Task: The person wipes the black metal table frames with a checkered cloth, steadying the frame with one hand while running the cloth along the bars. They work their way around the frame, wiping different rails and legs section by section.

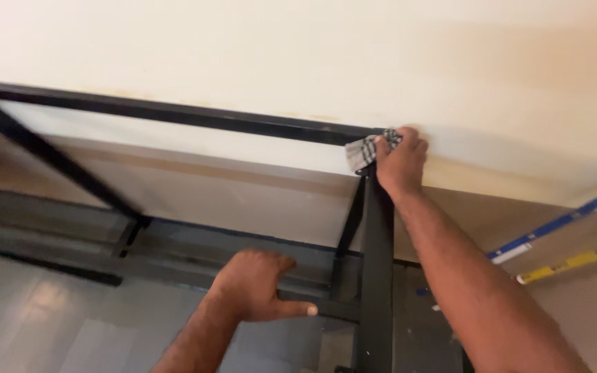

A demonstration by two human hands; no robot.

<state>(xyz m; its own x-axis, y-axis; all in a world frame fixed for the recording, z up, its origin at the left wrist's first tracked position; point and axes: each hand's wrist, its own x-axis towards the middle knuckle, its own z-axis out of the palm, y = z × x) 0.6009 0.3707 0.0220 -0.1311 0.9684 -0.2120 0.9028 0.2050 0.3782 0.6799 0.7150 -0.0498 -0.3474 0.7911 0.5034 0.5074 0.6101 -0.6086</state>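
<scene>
We look down on a black metal frame (174,114) standing against a cream wall (298,41), and we place everything by its upright post (376,276), which rises from the bottom edge of the view to the frame's top corner.

At the head of that post our right hand (401,160) is closed around a small grey-and-white striped cloth (364,150), fingers curled over it and pinching it against the corner where the post meets the top rail. The cloth sticks out to the left of the hand, touching the end of the rail; part of it is hidden under the fingers. The right forearm runs down and to the right of the post, out of the bottom of the view.

Our left hand (257,287) sits lower, just left of the post, resting on a horizontal crossbar (174,266) of the frame. It holds nothing: the fingers are loosely bent over the bar and the thumb points straight toward the post, stopping just short of it.

Left of the post a diagonal brace (50,155) slants down from the top rail. Right of the post, well apart, strips of blue tape (561,222) and yellow tape (575,261) run along the base of the wall. Below lies a grey floor (50,318)
</scene>
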